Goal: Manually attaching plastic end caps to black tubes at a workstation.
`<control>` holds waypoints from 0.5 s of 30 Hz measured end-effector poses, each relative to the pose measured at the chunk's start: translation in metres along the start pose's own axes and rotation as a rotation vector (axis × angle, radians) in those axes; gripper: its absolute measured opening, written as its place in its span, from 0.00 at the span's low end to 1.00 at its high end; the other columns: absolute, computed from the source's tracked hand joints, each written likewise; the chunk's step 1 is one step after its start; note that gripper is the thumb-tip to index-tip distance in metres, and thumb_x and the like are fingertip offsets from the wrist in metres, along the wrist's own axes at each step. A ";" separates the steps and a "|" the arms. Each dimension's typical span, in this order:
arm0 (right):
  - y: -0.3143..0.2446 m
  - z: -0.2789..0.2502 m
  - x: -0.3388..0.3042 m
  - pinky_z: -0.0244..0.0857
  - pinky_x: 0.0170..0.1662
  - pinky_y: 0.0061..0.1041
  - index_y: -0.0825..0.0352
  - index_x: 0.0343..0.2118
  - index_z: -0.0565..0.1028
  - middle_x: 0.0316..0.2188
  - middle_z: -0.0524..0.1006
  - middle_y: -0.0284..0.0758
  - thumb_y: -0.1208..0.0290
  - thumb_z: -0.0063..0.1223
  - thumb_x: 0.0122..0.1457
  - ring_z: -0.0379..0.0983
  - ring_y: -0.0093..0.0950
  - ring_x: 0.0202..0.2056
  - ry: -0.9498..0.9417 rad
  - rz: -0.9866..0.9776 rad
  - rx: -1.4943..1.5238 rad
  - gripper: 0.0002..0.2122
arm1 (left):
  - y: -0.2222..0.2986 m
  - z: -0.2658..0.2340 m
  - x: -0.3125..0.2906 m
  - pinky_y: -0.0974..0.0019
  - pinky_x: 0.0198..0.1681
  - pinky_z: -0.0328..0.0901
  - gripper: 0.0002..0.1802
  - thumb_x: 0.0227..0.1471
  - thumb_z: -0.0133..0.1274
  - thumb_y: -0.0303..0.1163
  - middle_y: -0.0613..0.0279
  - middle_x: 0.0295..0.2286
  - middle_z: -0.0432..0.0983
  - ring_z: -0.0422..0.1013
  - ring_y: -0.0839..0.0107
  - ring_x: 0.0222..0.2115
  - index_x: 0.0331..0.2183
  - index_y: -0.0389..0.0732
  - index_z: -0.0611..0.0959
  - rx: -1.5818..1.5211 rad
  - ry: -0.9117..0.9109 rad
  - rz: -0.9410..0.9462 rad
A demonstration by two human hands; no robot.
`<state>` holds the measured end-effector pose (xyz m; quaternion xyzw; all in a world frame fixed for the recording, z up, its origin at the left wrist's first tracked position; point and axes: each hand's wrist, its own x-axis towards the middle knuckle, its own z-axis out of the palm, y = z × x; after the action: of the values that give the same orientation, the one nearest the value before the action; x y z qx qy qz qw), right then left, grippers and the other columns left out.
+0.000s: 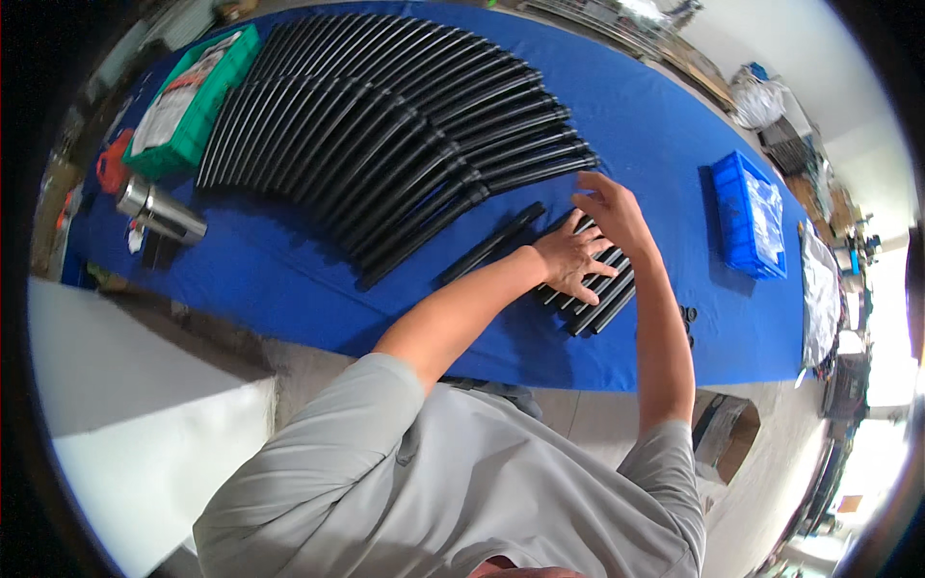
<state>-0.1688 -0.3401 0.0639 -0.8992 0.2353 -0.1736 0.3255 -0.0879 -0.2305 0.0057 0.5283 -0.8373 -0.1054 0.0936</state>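
Note:
My left hand (pixel 575 258) lies with spread fingers on a small group of black tubes (pixel 614 306) on the blue-covered table. Just beyond it, my right hand (pixel 613 214) is curled over the far ends of these tubes. Its fingers are bent and apart, and I see nothing between them. Partly covered by both hands and the right forearm, the tubes lie side by side. One separate black tube (pixel 491 243) rests left of my left hand. Farther left, many similar black tubes (pixel 385 125) are laid out in a wide fan of two rows.
A green crate (pixel 193 101) with papers stands far left, near a metal flask (pixel 162 210). At the right is a blue bin (pixel 748 217) holding clear plastic bags. Small black rings (pixel 688 314) lie beside my right forearm. An open cardboard box (pixel 727 433) sits below the table edge.

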 end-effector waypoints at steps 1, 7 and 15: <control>-0.011 -0.009 -0.019 0.72 0.43 0.35 0.73 0.50 0.74 0.38 0.80 0.45 0.68 0.60 0.57 0.79 0.39 0.36 0.092 0.008 0.004 0.19 | -0.004 0.002 -0.001 0.33 0.67 0.30 0.38 0.51 0.45 0.70 0.56 0.66 0.49 0.39 0.56 0.68 0.60 0.67 0.70 -0.002 -0.010 -0.015; -0.020 0.003 -0.170 0.64 0.57 0.38 0.72 0.60 0.63 0.55 0.68 0.50 0.63 0.66 0.52 0.67 0.45 0.56 0.294 0.310 -0.142 0.35 | -0.005 0.007 0.003 0.32 0.66 0.31 0.44 0.47 0.47 0.73 0.54 0.66 0.51 0.40 0.55 0.68 0.60 0.60 0.71 -0.038 0.006 -0.004; -0.036 0.062 -0.219 0.51 0.65 0.46 0.70 0.66 0.55 0.65 0.46 0.63 0.51 0.71 0.45 0.48 0.57 0.65 0.260 0.441 -0.362 0.49 | -0.008 -0.011 -0.048 0.34 0.65 0.44 0.53 0.38 0.62 0.65 0.44 0.66 0.44 0.37 0.45 0.68 0.63 0.55 0.66 -0.093 0.020 -0.085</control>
<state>-0.3098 -0.1670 0.0084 -0.8402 0.4912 -0.1678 0.1572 -0.0580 -0.1911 0.0122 0.5595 -0.8073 -0.1427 0.1218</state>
